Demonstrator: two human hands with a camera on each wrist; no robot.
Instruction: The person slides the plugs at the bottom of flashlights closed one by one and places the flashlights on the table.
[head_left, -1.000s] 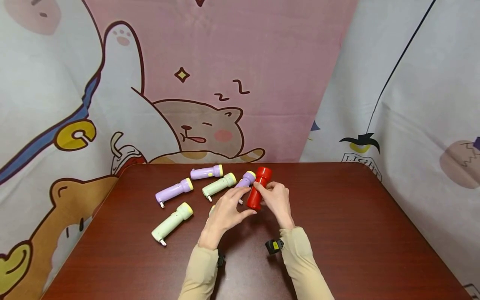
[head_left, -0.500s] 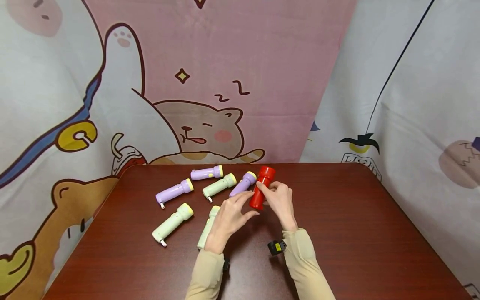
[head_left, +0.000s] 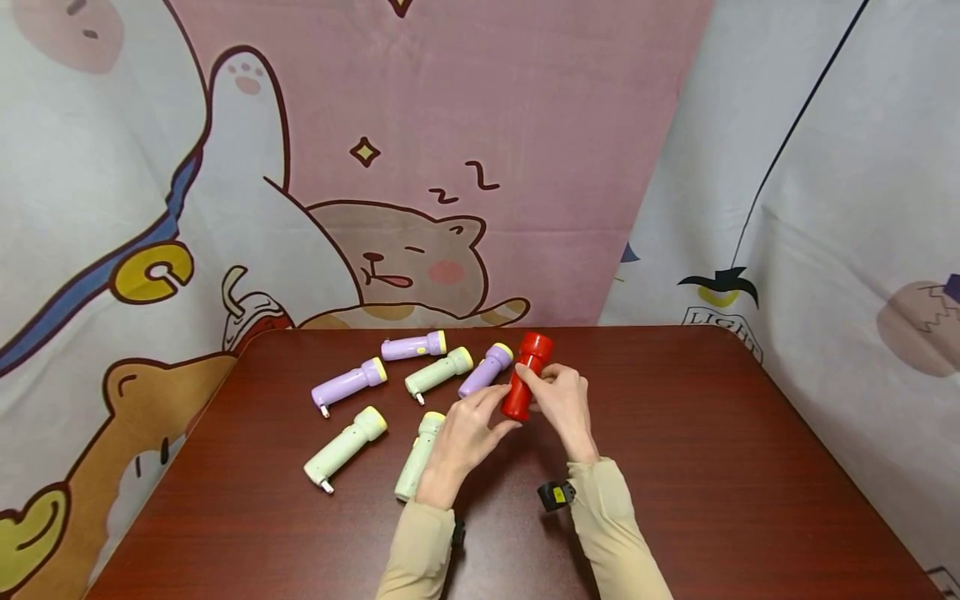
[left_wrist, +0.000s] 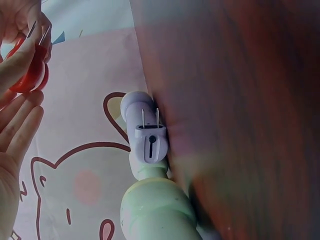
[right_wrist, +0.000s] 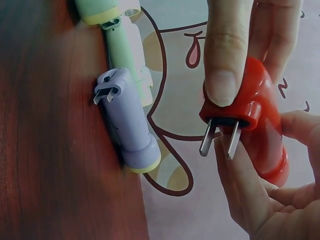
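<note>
A red flashlight point(head_left: 534, 348) is held up over the table, its head pointing away. My right hand point(head_left: 564, 407) grips its body, thumb on top. Meanwhile my left hand point(head_left: 467, 433) pinches the tail end between thumb and fingers. In the right wrist view, two metal plug prongs point(right_wrist: 233, 140) stand out from the flashlight's tail, right beside the left thumb point(right_wrist: 221, 90). The left wrist view catches only part of the red flashlight point(left_wrist: 34, 75) at its upper left. Nearest to the hands lie a purple flashlight point(head_left: 486, 371) and a green flashlight point(head_left: 417, 458), partly covered by the left hand.
Farther left on the brown table point(head_left: 712, 467) lie two more purple flashlights, one in front point(head_left: 347, 385) and one behind point(head_left: 412, 346). Two more green flashlights lie near them, a front one point(head_left: 341, 448) and a rear one point(head_left: 437, 372). A cartoon cloth point(head_left: 570, 167) hangs behind.
Both hands and the red flashlight have shifted slightly right, uncovering more of the nearby purple and green flashlights. The left fingers now sit closer on its tail end.
</note>
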